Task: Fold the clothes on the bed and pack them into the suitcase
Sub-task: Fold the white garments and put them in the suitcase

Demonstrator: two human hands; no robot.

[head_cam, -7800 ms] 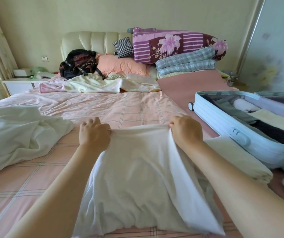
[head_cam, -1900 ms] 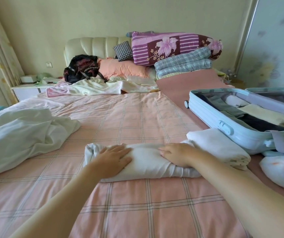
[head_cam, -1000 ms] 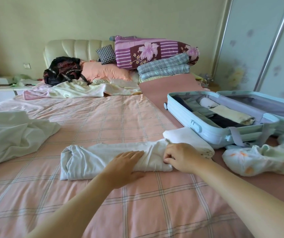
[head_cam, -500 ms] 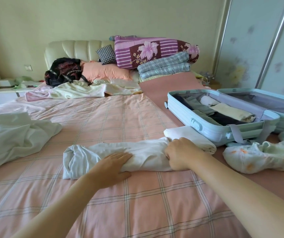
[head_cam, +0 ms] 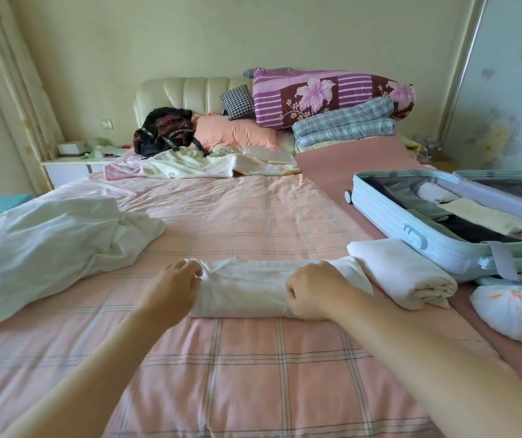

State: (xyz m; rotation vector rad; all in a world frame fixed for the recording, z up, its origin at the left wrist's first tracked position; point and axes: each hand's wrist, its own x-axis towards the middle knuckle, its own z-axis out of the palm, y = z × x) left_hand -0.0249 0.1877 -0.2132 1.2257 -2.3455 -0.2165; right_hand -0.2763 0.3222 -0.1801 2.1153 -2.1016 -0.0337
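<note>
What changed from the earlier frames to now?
The white garment, first spread flat and held by its far edge, now lies as a narrow folded strip across the bed. The left hand slid from the strip's middle to its left end; grip unclear, blurred. The right hand grips it, fingers curled. Unchanged: open suitcase, folded white cloth beside it.

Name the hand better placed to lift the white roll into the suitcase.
Right. The right hand grips the roll on the side nearer the open suitcase; the left hand is at the far end.
</note>
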